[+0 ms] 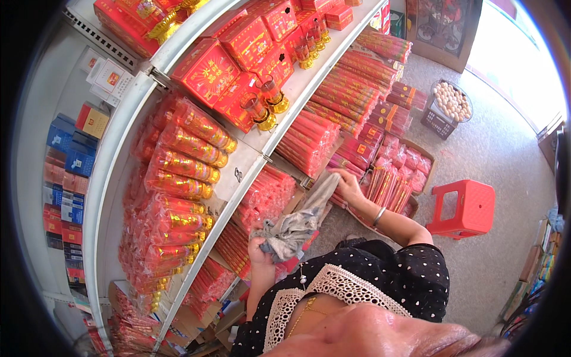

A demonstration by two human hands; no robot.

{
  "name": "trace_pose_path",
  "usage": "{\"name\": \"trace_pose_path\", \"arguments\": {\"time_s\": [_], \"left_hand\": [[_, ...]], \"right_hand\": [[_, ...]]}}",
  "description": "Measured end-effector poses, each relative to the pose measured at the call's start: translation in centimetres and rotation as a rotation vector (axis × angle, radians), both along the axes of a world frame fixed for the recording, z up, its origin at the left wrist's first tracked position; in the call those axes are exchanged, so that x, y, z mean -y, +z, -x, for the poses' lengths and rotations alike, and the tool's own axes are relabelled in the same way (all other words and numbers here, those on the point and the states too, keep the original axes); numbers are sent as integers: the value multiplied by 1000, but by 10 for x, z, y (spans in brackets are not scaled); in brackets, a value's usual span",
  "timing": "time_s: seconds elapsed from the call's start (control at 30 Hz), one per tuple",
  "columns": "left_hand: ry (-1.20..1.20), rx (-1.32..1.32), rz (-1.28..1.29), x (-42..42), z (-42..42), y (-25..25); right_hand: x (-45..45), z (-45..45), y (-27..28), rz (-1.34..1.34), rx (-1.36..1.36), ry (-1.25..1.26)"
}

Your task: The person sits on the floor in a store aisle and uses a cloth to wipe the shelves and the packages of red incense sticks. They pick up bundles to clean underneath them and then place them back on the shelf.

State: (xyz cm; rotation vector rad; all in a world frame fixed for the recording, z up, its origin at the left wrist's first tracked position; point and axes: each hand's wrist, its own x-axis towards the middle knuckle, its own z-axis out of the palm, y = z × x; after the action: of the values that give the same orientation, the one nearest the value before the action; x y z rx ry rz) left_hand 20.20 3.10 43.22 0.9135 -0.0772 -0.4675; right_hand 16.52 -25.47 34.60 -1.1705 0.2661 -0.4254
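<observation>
A crumpled grey cloth (290, 234) is stretched between my two hands in front of the shelf. My left hand (260, 252) grips its bunched lower end. At the other end, my right hand (348, 185), with a bracelet on the wrist, pinches a narrow stretch of the fabric. Beyond the cloth, plastic-wrapped bundles of red sticks (267, 189) lie on the lower level. Above them runs the white metal shelf edge (214, 236), beside a dusty bare patch of shelf board (238, 172) with a dark mark.
Wrapped red-and-gold candles (183, 174) and red boxes (207, 71) fill the shelf, with small glass-and-gold lamps (254, 109) at its edge. On the floor to the right stand a red plastic stool (464, 207), a basket of eggs (450, 100) and cartons of red packets (426, 165).
</observation>
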Motion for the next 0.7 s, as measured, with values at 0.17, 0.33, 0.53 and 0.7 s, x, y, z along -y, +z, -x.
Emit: {"name": "trace_pose_path", "arguments": {"time_s": [0.17, 0.33, 0.53, 0.7], "left_hand": [[-43, -89, -33, 28, 7, 0], [-181, -67, 52, 38, 12, -1], [-88, -80, -49, 31, 20, -11], [42, -180, -57, 22, 27, -7]], "right_hand": [[33, 6, 39, 327, 175, -445], [49, -4, 40, -253, 215, -458], [42, -21, 38, -199, 288, -157], [27, -40, 58, -82, 325, 25]]}}
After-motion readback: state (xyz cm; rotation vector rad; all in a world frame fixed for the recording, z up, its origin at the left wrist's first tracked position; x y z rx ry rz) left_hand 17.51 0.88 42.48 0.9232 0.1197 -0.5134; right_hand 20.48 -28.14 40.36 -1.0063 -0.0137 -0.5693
